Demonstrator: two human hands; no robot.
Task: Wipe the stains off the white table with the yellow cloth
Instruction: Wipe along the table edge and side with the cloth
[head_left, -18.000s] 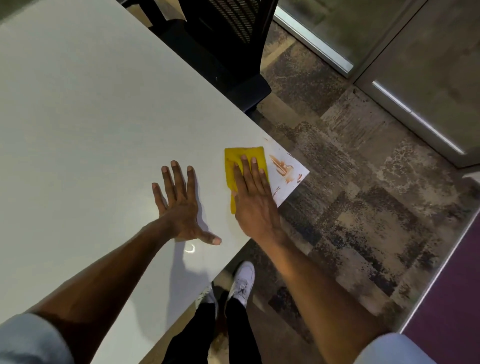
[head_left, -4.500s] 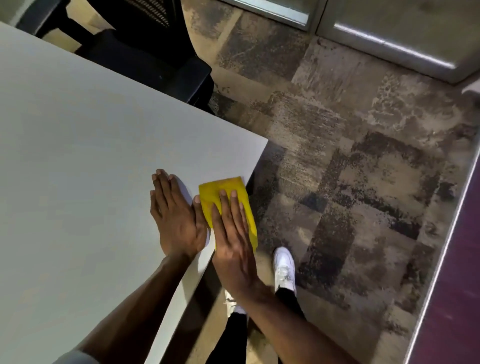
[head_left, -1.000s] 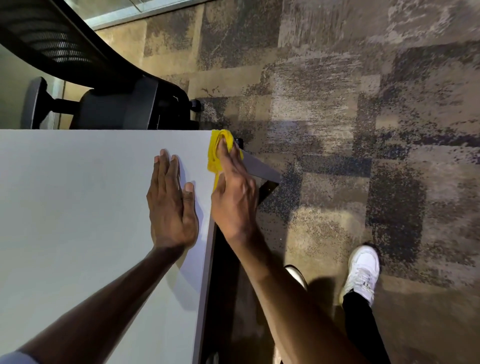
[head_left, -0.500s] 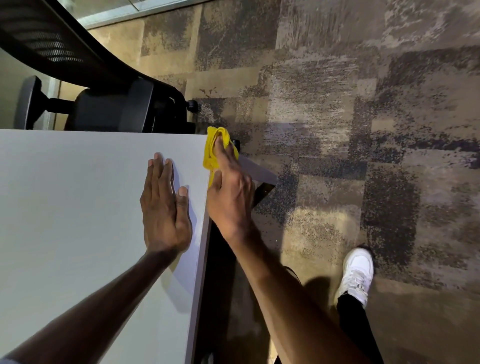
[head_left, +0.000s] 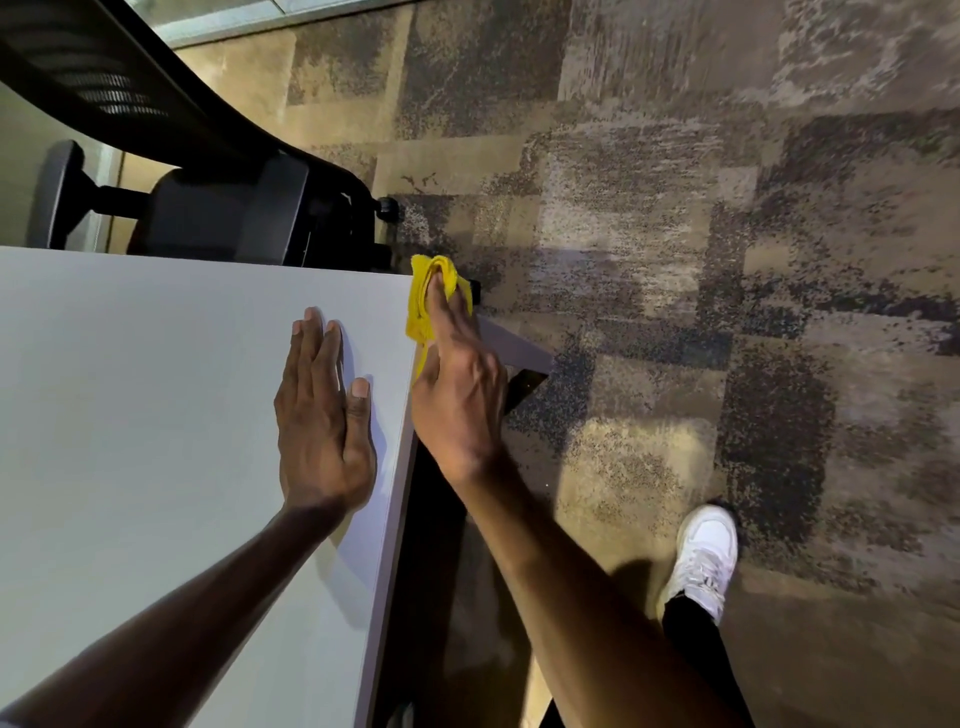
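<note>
The white table (head_left: 156, 415) fills the left half of the view, and its right edge runs down the middle. My right hand (head_left: 457, 395) presses the bunched yellow cloth (head_left: 418, 306) against that edge at the table's far right corner, fingers wrapped over it. My left hand (head_left: 324, 415) lies flat on the tabletop just left of the edge, palm down, fingers together, holding nothing. No stain shows on the visible tabletop.
A black office chair (head_left: 218, 208) stands right behind the table's far edge. A grey table leg brace (head_left: 514, 348) juts out under the corner. My white shoe (head_left: 701, 561) stands on the patterned carpet (head_left: 727, 260) to the right.
Eighteen seconds ago brown stains lay at the table's corner; none show now. In the last second my right hand and cloth stayed at the corner edge, sliding slightly along it; my left hand stayed flat.
</note>
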